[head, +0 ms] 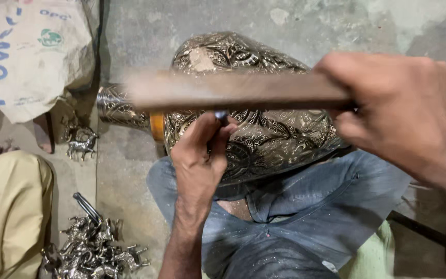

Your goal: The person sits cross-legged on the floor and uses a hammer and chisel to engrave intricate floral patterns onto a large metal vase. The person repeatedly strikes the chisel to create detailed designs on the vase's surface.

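— Large metal vase (264, 129), lying on its side across the lap, on blue jeans (305, 206). Bulbous body, silvery, covered all over with dark engraved scrollwork and leaf shapes. Narrow neck (117, 106) pointing left, same engraving, an orange-brown band where neck meets body.

— And on it?

— Left hand (200, 155) pressed against the belly of the vase, fingers pinched shut around a thin tool (221, 114); only a small bluish tip visible above the fingertips, set against the engraved surface.

— Above that?

— Flat wooden stick (233, 90), brown, held level just over the tool's tip, blurred along its length. Right hand (393, 108) closed in a fist around the stick's right end, also blurred. Touching the tool or not: cannot tell.

— Further out?

— Bare concrete floor (125, 170) and rough wall behind. Left of the neck, one small silvery animal figurine (81, 142) standing alone. Lower left, a heap of similar metal figurines (96, 250), a dark tool handle poking out of it. Upper left, a white printed sack (27, 51), crumpled. At the left edge, another person's knee in khaki cloth (9, 206).
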